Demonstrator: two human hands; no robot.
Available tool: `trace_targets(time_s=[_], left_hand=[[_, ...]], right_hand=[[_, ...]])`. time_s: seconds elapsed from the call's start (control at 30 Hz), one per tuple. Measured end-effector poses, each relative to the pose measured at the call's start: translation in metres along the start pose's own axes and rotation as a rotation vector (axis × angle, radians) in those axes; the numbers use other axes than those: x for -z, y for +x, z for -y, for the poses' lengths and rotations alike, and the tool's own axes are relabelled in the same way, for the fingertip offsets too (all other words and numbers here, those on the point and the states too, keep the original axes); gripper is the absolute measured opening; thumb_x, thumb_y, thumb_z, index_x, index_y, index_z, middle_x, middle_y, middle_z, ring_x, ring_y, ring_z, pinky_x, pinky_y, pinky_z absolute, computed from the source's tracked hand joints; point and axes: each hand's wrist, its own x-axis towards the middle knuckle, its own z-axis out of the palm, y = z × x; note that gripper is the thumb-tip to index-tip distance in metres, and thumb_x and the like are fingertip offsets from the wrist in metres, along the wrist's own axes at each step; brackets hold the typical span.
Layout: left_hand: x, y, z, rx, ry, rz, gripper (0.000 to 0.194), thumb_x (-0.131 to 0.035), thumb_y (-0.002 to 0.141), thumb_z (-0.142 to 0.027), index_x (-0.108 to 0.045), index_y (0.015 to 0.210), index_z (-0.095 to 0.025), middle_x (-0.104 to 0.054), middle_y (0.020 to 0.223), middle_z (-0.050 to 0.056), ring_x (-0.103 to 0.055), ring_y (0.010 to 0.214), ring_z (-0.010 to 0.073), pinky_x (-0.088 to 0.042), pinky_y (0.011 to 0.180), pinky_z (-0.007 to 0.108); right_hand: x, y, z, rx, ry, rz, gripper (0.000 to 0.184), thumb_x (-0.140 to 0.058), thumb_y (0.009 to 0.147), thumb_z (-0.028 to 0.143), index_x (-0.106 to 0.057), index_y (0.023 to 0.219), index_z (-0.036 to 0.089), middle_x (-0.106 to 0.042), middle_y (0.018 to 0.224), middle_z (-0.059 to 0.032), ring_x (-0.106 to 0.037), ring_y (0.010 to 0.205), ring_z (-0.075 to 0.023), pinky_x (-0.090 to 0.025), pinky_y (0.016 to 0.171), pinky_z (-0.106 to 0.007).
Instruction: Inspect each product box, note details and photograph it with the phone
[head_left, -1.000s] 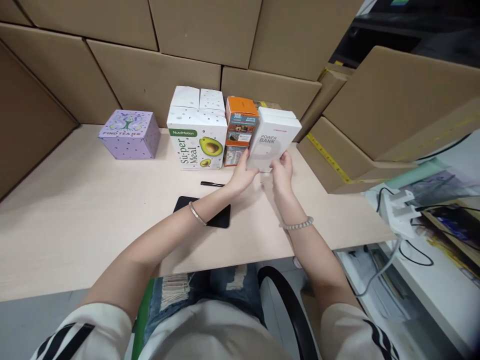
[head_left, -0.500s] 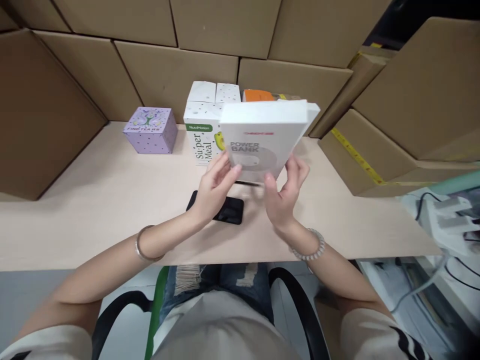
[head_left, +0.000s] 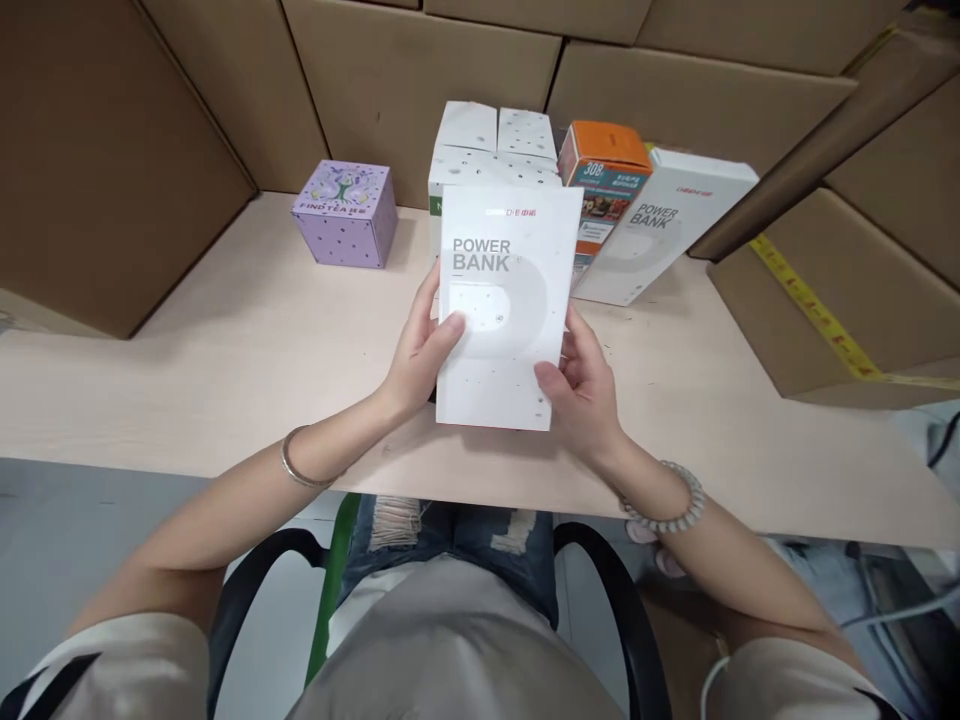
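A white power bank box [head_left: 502,330] is held up above the table, its printed front facing me. My left hand [head_left: 420,350] grips its left edge, thumb on the front and fingers behind. On the right edge, my right hand [head_left: 585,385] holds it the same way, thumb near the lower corner. Behind it stands a white speckled carton [head_left: 495,165], its front mostly hidden by the held box. Only a small dark sliver shows by my left hand, at the box's lower left edge.
A purple tea box [head_left: 345,215] sits at the left of the table [head_left: 247,390]. An orange box [head_left: 607,180] and a second power bank box [head_left: 667,225], which leans, stand behind on the right. Cardboard boxes [head_left: 420,80] wall the back and both sides.
The held power bank box has come down and nearer to me, its front now turned fully to view. The black phone on the table is now almost covered. My view has shifted to the right.
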Motion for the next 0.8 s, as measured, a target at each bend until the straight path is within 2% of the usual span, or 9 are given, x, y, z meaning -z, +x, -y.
trace_targets(time_s=[0.13,0.33,0.47,0.57,0.67,0.73,0.8], left_hand=[[-0.001,-0.003,-0.001,-0.008,0.005,-0.035,0.084,-0.071,0.085,-0.087,-0.058,0.150,-0.036,-0.060,0.164,0.006,-0.050,0.159,0.0438,-0.051,0.126,0.055],[-0.001,-0.001,-0.004,-0.034,-0.028,-0.019,0.078,-0.073,0.087,-0.082,-0.060,0.148,-0.036,-0.060,0.164,0.004,-0.048,0.162,0.0425,-0.050,0.128,0.054],[0.001,-0.001,-0.006,-0.042,-0.021,-0.016,0.075,-0.076,0.087,-0.080,-0.063,0.145,-0.035,-0.066,0.157,0.005,-0.049,0.161,0.0439,-0.048,0.129,0.056],[0.003,0.000,-0.005,-0.040,0.030,-0.032,0.074,-0.074,0.087,-0.082,-0.066,0.142,-0.033,-0.070,0.149,0.008,-0.048,0.161,0.0459,-0.048,0.128,0.059],[0.002,0.001,0.000,-0.045,0.075,-0.062,0.072,-0.071,0.090,-0.082,-0.065,0.141,-0.031,-0.072,0.143,0.010,-0.051,0.158,0.0447,-0.050,0.126,0.059],[0.000,0.001,0.005,-0.019,0.071,-0.062,0.069,-0.066,0.093,-0.083,-0.065,0.138,-0.031,-0.073,0.140,0.009,-0.056,0.154,0.0410,-0.052,0.125,0.057],[-0.001,0.001,0.009,0.035,0.083,-0.058,0.067,-0.055,0.096,-0.086,-0.068,0.130,-0.029,-0.076,0.132,0.009,-0.066,0.141,0.0366,-0.056,0.121,0.054]], right_hand=[[-0.003,0.001,-0.001,-0.045,0.060,0.047,0.085,-0.068,0.099,0.070,-0.038,0.171,0.036,-0.077,0.139,-0.0086,-0.080,0.107,-0.0258,-0.072,0.080,-0.039],[-0.002,0.003,-0.002,-0.082,0.121,0.076,0.094,-0.072,0.094,0.074,-0.034,0.171,0.037,-0.078,0.137,-0.0091,-0.080,0.087,-0.0220,-0.070,0.066,-0.036],[0.000,0.004,-0.004,-0.116,0.114,0.093,0.097,-0.074,0.093,0.074,-0.035,0.173,0.035,-0.078,0.137,-0.0096,-0.079,0.087,-0.0223,-0.070,0.068,-0.037],[0.001,0.005,-0.006,-0.112,0.109,0.101,0.091,-0.075,0.094,0.070,-0.042,0.171,0.035,-0.078,0.138,-0.0092,-0.079,0.088,-0.0222,-0.070,0.069,-0.037],[0.005,0.005,-0.009,-0.039,0.057,0.008,0.082,-0.078,0.094,0.065,-0.051,0.165,0.035,-0.079,0.137,-0.0081,-0.078,0.088,-0.0216,-0.069,0.068,-0.037],[0.008,0.005,-0.008,0.061,-0.021,-0.049,0.083,-0.082,0.090,0.068,-0.055,0.161,0.036,-0.078,0.142,-0.0092,-0.078,0.087,-0.0219,-0.068,0.067,-0.037],[0.009,0.004,-0.004,0.175,-0.112,0.011,0.089,-0.079,0.085,0.079,-0.057,0.160,0.036,-0.074,0.150,-0.0108,-0.080,0.089,-0.0244,-0.069,0.065,-0.039]])
